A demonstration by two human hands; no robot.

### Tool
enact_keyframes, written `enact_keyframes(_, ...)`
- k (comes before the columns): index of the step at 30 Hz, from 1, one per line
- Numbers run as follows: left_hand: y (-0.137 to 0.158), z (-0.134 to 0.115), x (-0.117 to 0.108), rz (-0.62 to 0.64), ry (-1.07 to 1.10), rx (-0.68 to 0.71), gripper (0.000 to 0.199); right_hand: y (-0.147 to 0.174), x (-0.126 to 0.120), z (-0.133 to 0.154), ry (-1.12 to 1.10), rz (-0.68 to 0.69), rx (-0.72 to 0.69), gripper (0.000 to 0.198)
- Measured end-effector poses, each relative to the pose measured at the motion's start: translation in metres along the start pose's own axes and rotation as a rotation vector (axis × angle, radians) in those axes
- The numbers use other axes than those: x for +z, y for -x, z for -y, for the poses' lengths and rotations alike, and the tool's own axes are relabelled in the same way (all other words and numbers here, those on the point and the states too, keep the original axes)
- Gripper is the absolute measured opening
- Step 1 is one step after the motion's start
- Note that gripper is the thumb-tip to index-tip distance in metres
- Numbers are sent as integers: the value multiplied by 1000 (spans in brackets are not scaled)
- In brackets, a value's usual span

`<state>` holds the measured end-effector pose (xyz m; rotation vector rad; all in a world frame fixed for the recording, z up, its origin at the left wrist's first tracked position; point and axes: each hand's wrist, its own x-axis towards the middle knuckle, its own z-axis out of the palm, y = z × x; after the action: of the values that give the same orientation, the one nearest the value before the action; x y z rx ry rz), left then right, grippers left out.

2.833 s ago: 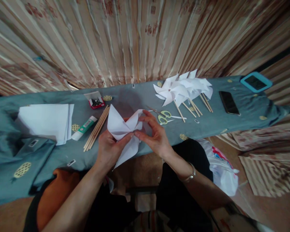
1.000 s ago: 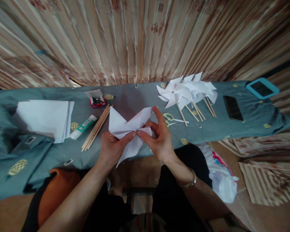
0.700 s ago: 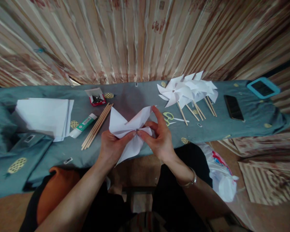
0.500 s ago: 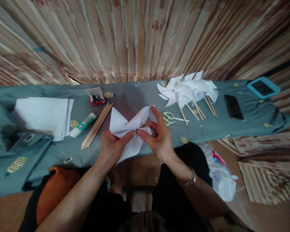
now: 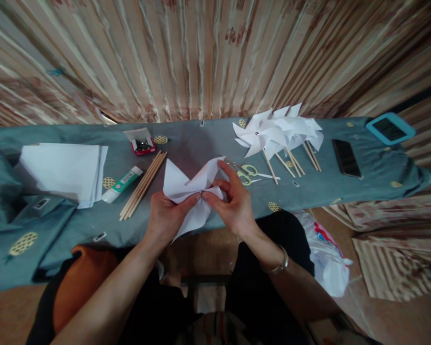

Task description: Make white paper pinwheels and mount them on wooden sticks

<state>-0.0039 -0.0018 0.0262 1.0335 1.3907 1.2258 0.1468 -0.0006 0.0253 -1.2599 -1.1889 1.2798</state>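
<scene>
Both hands hold a white paper pinwheel above the table's front edge. My left hand is closed on its left side, the thumb pressed near the centre. From the right, my right hand pinches it, with the thumb at a small pin head in the middle and the fingers behind a folded blade. The back of the pinwheel is hidden. Just beyond my right hand lie scissors with yellow-green handles. Left of the pinwheel rest several wooden sticks and a green-and-white glue stick.
At the back right lie several finished pinwheels on sticks, near a dark phone and a blue-framed device. A red box of pins and a stack of white paper are on the left. Curtains hang behind.
The right index finger has bent in slightly along the blade. Both hands keep their grip on the pinwheel, and more of the scissors shows. The whole view has shifted very little.
</scene>
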Motion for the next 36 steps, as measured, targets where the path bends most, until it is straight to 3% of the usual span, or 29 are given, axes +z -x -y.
enact_keyframes(11,-1,7,2,-38,9,-26,27,-1,1,-6,15,-9,2,80)
enact_keyframes(21,0,5,2,35,40,-21,30,-4,-1,-8,20,5,-41,70)
enact_keyframes(36,1,8,3,16,-32,-45,35,-5,-2,-8,31,-19,-44,63)
